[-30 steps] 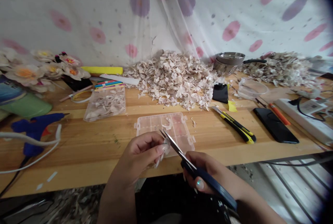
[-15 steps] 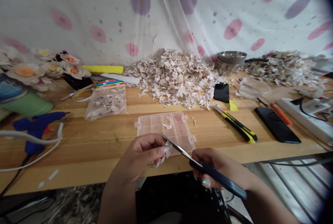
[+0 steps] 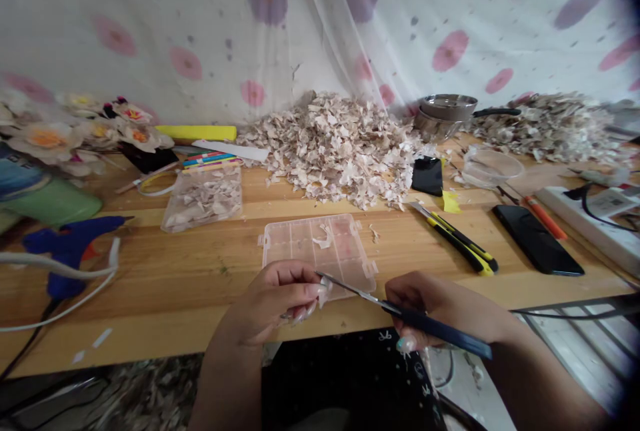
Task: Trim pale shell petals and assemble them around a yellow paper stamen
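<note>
My left hand (image 3: pixel 280 301) is closed in a pinch on a small pale flake (image 3: pixel 325 292) above the front edge of the table. In my right hand (image 3: pixel 440 301) is a pair of scissors (image 3: pixel 445 332) with dark blue handles, seen nearly edge-on. Their narrow metal blades point left, and the tips reach the flake at my left fingertips. Whether the blades are parted cannot be made out. Just behind both hands lies a clear compartment box (image 3: pixel 345 254) with a curled pale scrap (image 3: pixel 324 237) on it.
A heap of pale flakes (image 3: pixel 340 151) stands at the back, with a bag of flakes (image 3: pixel 205 197) to its left. A blue glue gun (image 3: pixel 70 244) lies at left. At right are a utility knife (image 3: pixel 457 241), a phone (image 3: pixel 537 239) and a power strip (image 3: pixel 600 221).
My right hand and the scissors have moved a little right, the handles swinging outward. The blade tips stay by the flake, and my left hand has barely moved.
</note>
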{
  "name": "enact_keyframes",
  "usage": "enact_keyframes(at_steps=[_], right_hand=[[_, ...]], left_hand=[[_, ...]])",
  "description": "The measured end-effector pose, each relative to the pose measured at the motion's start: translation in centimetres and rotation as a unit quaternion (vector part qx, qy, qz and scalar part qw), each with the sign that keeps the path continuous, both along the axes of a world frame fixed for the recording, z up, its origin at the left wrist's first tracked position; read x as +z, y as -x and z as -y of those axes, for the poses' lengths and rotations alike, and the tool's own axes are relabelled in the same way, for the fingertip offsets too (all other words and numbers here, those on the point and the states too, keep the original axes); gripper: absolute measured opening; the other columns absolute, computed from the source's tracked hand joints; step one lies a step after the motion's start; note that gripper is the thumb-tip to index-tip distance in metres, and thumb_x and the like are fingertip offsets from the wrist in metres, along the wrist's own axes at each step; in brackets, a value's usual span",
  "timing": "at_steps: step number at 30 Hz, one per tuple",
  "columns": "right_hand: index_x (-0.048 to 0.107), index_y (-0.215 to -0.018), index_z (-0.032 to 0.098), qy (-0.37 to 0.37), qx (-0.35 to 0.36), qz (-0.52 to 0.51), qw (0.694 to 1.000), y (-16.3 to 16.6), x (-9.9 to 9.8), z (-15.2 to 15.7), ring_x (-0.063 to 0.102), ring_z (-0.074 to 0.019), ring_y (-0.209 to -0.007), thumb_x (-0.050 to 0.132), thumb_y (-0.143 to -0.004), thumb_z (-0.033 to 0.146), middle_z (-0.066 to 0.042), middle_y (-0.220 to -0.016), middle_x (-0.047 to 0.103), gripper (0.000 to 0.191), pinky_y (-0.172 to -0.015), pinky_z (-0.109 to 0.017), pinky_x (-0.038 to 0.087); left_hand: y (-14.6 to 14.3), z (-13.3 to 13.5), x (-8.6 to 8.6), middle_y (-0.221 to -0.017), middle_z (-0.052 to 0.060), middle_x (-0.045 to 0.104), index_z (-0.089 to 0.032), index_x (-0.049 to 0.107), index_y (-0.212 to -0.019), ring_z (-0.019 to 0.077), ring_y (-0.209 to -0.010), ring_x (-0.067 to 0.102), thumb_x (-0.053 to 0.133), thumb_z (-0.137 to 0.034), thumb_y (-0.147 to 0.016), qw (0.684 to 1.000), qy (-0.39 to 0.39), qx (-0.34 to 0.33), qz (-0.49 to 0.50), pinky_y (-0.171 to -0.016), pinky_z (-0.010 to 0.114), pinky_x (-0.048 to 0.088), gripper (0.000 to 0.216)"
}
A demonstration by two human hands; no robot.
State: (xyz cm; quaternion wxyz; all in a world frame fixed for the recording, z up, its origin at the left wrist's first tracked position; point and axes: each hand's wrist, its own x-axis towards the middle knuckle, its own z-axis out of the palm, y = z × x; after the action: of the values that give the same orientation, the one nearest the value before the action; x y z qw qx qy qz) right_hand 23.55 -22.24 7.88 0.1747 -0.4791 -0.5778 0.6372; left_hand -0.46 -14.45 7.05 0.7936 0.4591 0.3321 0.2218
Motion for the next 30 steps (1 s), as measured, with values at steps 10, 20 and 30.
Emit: enact_keyframes(at_steps=[10, 20, 30], right_hand=[[0.046, -0.063, 0.017, -0.018, -0.018, 0.075, 0.997, -2.2, 0.7, -1.2, 0.03, -0.0059, -0.047, 0.071, -0.068, 0.042, 0.007, -0.053, 0.036, 0.036, -0.04, -0.02, 0.017], [0.044, -0.068, 0.02, -0.13, -0.372, -0.031, 0.919, -1.7, -5.7, -1.9, 0.039, -0.008, -0.039, 0.065, -0.072, 0.051, 0.007, -0.048, 0.041, 0.037, -0.038, -0.02, 0.032], [0.053, -0.06, 0.022, -0.154, -0.419, -0.051, 0.893, -1.7, -4.2, -2.7, 0.041, -0.0113, -0.03, 0.069, -0.061, 0.059, 0.003, -0.04, 0.045, 0.04, -0.027, -0.022, 0.034]], left_hand=[[0.4, -0.8, -1.1, -0.051, -0.004, 0.048, -0.014, 0.059, -0.066, 0.0045, -0.043, 0.036, 0.068, -0.029, -0.059, 0.997, -0.029, -0.013, -0.076, -0.042, 0.017, 0.026, 0.019], [3.6, -4.1, 0.0, -0.077, 0.003, 0.061, -0.017, 0.064, -0.078, 0.0146, -0.07, 0.055, 0.055, -0.03, -0.079, 0.868, -0.432, 0.088, -0.229, -0.061, 0.024, 0.044, 0.016], [9.5, -19.3, 0.1, -0.084, 0.007, 0.063, -0.014, 0.065, -0.081, 0.0192, -0.074, 0.056, 0.052, -0.033, -0.075, 0.694, -0.545, 0.257, -0.393, -0.071, 0.03, 0.044, 0.024]])
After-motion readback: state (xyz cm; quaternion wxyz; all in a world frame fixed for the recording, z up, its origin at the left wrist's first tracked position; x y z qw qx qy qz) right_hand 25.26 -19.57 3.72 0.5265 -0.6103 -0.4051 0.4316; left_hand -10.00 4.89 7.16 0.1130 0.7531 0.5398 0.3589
